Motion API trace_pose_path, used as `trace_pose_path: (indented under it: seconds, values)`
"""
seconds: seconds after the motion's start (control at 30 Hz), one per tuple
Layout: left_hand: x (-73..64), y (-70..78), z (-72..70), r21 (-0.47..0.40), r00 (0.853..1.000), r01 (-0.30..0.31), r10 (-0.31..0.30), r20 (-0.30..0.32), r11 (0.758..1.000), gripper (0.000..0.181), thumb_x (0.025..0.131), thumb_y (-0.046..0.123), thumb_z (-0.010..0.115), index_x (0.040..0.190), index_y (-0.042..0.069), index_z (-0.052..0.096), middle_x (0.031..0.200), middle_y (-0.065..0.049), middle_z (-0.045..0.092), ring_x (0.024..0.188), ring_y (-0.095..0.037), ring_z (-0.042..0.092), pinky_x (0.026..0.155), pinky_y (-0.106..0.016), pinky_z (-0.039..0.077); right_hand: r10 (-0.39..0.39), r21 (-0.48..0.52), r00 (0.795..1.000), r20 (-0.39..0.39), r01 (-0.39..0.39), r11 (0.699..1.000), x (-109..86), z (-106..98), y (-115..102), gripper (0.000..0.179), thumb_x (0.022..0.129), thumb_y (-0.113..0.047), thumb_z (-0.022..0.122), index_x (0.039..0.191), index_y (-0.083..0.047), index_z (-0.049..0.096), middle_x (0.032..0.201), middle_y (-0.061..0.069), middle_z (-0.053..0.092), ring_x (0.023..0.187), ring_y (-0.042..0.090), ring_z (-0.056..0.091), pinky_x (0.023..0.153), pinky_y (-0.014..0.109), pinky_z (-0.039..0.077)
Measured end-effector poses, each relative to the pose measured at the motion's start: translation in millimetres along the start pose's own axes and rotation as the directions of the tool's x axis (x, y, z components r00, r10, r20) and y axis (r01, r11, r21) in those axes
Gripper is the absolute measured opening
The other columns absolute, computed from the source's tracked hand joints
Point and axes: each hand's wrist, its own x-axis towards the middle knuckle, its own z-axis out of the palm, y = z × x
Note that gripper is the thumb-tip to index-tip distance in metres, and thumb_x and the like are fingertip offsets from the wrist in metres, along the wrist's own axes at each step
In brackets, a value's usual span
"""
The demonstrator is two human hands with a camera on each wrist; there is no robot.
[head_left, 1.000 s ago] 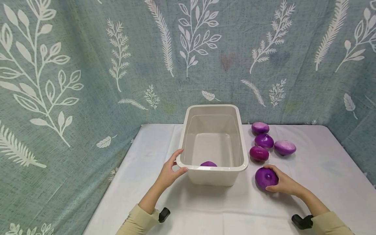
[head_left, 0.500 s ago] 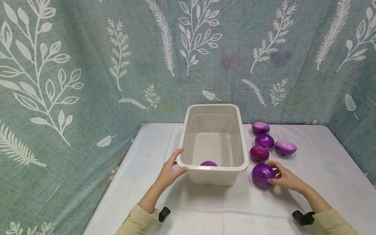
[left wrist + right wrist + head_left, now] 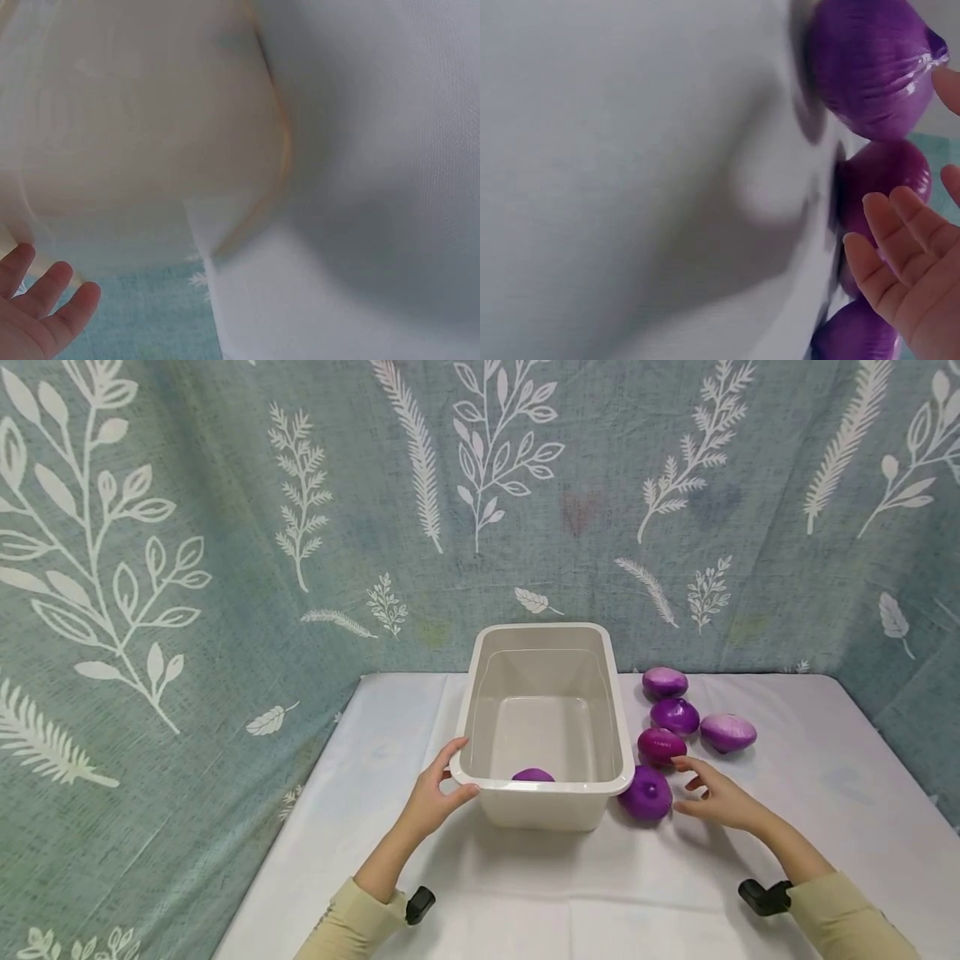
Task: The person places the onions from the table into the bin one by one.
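Note:
Around the near left corner of a beige plastic bin [image 3: 540, 810], my left hand [image 3: 430, 797] holds the rim, thumb in front and index finger at the side. In the left wrist view, its other fingers [image 3: 49, 289] lie by the bin's wall. A purple onion [image 3: 534, 775] shows partly inside the bin, its lower part hidden by the near wall. Another purple onion [image 3: 647, 795] stands on the table against the bin's near right side. Just right of it is my right hand [image 3: 722, 797], fingers spread and nothing held. A magenta onion [image 3: 660, 745] lies beyond its fingertips.
Behind the magenta onion are two purple onions, a middle one [image 3: 675, 717] and a back one [image 3: 664, 682]. A paler onion [image 3: 727, 732] lies to their right. White cloth [image 3: 525, 893] covers the table. A patterned green curtain [image 3: 555, 527] hangs behind.
The purple onion by my right hand has shifted left and slightly back, up to the bin. My right hand has let it go and its fingers have spread. The left hand has stayed put.

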Motion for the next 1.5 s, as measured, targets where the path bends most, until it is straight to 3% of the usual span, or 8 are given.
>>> trace_pose_path:
  seconds: [0.2,0.37,0.57,0.73,0.97,1.07,1.3,1.5]
  values:
    - [-5.0,26.7,-4.8,-0.006,1.000,-0.007,0.007,0.008,1.000,0.066,0.079,0.013,0.069,0.136,0.000,0.037,0.137,-0.024,0.041,0.107,-0.041,0.050,0.086,-0.048,0.044,-0.055,-0.018,0.998,0.015,0.055,0.998,3.4,5,-5,0.072,0.074,-0.023,0.073,0.131,0.003,0.038,0.126,0.026,0.043,0.104,0.041,0.048,0.078,0.050,0.044]
    - [-5.6,30.4,-5.4,-0.009,1.000,-0.009,0.009,0.011,1.000,0.066,0.080,0.014,0.068,0.136,0.000,0.037,0.137,-0.024,0.040,0.107,-0.041,0.050,0.086,-0.048,0.044,-0.151,-0.051,0.988,-0.017,0.150,0.987,7.9,16,-11,0.073,0.070,-0.023,0.077,0.128,0.006,0.041,0.127,0.028,0.042,0.112,0.047,0.040,0.088,0.063,0.034]
    - [-2.9,12.7,-2.4,-0.016,1.000,-0.009,0.009,0.005,1.000,0.067,0.079,0.015,0.070,0.137,0.004,0.038,0.138,-0.021,0.041,0.109,-0.038,0.050,0.087,-0.049,0.044,-0.198,-0.072,0.980,-0.001,0.198,0.978,14.4,31,-14,0.084,0.066,-0.025,0.080,0.130,0.008,0.038,0.133,0.032,0.033,0.120,0.050,0.027,0.092,0.069,0.025]
    - [-0.5,-9.9,1.9,-0.010,1.000,-0.016,0.016,-0.009,1.000,0.068,0.079,0.026,0.071,0.138,0.014,0.038,0.139,-0.014,0.042,0.109,-0.033,0.050,0.087,-0.049,0.044,-0.138,-0.077,0.989,0.056,0.142,0.987,15.7,36,-14,0.084,0.064,-0.025,0.082,0.129,0.005,0.039,0.136,0.032,0.027,0.122,0.053,0.024,0.091,0.070,0.026]
    - [0.5,-12.9,2.0,-0.004,1.000,-0.023,0.023,-0.010,1.000,0.068,0.079,0.024,0.071,0.138,0.015,0.038,0.139,-0.013,0.042,0.111,-0.033,0.050,0.088,-0.051,0.043,-0.101,-0.052,0.993,0.066,0.104,0.993,16.6,37,-13,0.080,0.064,-0.021,0.082,0.127,0.002,0.039,0.131,0.030,0.034,0.119,0.050,0.032,0.091,0.067,0.031]
    - [0.7,-8.4,1.1,-0.001,1.000,-0.007,0.007,0.000,1.000,0.069,0.079,0.016,0.070,0.138,0.010,0.037,0.139,-0.017,0.041,0.111,-0.035,0.050,0.088,-0.049,0.043,-0.103,-0.046,0.993,0.056,0.106,0.993,17.3,38,-9,0.075,0.065,-0.021,0.081,0.125,-0.002,0.040,0.127,0.027,0.039,0.116,0.048,0.037,0.089,0.064,0.035]
    - [-4.6,25.4,-4.2,-0.012,1.000,-0.016,0.016,0.010,1.000,0.067,0.079,0.016,0.069,0.135,-0.001,0.037,0.134,-0.027,0.042,0.106,-0.043,0.050,0.085,-0.048,0.045,-0.135,-0.058,0.991,0.023,0.136,0.989,16.7,38,-5,0.073,0.065,-0.021,0.081,0.123,-0.001,0.042,0.123,0.023,0.045,0.112,0.041,0.044,0.088,0.058,0.040]
    - [-5.6,29.2,-4.2,-0.002,1.000,-0.017,0.017,0.004,1.000,0.065,0.079,0.009,0.068,0.135,-0.001,0.037,0.135,-0.026,0.042,0.108,-0.042,0.049,0.086,-0.049,0.044,-0.131,-0.045,0.991,0.021,0.132,0.990,16.8,27,-8,0.071,0.068,-0.019,0.079,0.126,-0.003,0.041,0.126,0.021,0.043,0.112,0.040,0.045,0.088,0.057,0.040]
